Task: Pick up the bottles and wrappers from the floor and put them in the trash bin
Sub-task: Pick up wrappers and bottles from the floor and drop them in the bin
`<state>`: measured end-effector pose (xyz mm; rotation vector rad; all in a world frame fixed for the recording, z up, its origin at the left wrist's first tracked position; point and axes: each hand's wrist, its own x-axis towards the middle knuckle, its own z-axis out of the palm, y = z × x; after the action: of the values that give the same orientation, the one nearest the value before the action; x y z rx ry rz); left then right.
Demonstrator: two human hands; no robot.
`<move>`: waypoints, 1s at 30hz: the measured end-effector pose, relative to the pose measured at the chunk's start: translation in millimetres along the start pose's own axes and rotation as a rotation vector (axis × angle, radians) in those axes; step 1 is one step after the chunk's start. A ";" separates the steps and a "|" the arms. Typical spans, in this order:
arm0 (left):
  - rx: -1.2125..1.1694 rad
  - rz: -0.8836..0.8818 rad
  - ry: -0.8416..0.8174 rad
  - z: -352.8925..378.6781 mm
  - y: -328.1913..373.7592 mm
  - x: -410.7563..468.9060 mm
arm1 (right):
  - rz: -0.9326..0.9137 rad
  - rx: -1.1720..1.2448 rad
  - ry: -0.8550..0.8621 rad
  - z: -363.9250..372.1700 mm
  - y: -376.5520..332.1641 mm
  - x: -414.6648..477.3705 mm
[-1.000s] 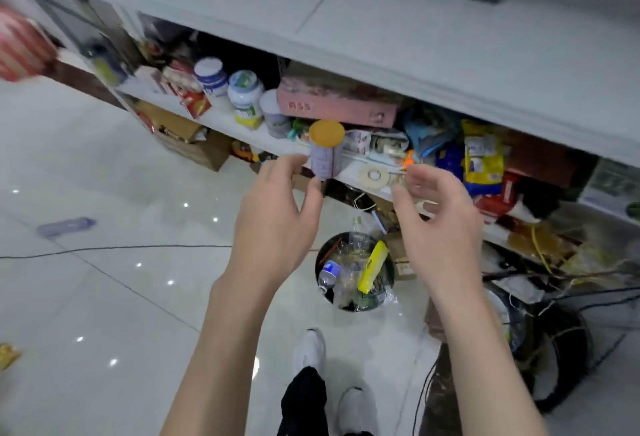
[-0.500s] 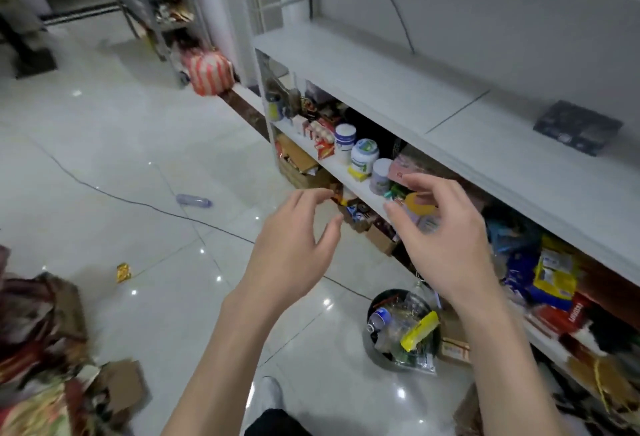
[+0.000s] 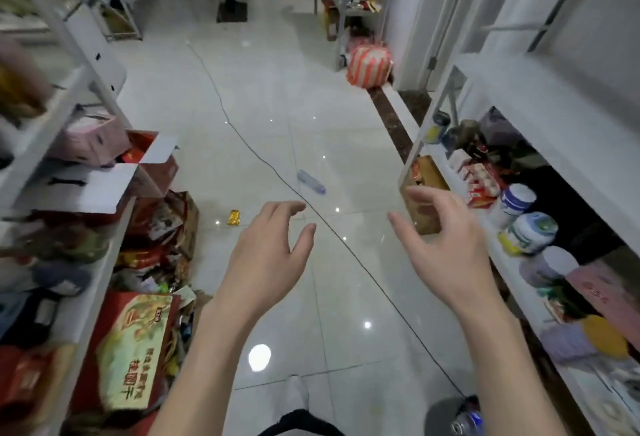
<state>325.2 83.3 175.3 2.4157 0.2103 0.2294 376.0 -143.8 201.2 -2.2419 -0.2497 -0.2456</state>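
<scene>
A clear plastic bottle (image 3: 311,182) lies on its side on the white tiled floor, ahead of me. A small yellow wrapper (image 3: 234,217) lies on the floor to its left. My left hand (image 3: 268,255) and my right hand (image 3: 440,238) are both raised in front of me with loosely curled fingers and hold nothing. Only the rim of the dark trash bin (image 3: 450,415) shows at the bottom right, partly behind my right forearm, with a bottle inside it.
A thin black cable (image 3: 263,161) runs diagonally across the floor between the hands. White shelves (image 3: 540,113) with jars and boxes line the right side. Shelves, red gift bags (image 3: 128,349) and boxes crowd the left. A striped orange bag (image 3: 369,66) sits far ahead.
My view has swung left from the shelf and the bin to the aisle floor. The bottle and wrapper now lie ahead of my hands. The bin has slid to the bottom right corner.
</scene>
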 end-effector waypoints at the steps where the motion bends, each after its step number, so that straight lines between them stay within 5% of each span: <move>1: 0.009 -0.025 0.013 -9.6 -13.1 9.6 | -0.011 0.010 -0.029 17.6 -9.1 13.4; 13: 0.022 -0.244 0.117 -63.9 -124.3 111.5 | -0.087 0.034 -0.215 155.4 -47.1 143.6; 30: 0.051 -0.479 0.130 -2.7 -171.2 389.4 | -0.102 0.114 -0.395 295.1 22.1 443.0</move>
<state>687.5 295.6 107.0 2.3193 0.8475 0.1614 834.4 113.9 116.0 -2.1511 -0.5741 0.1585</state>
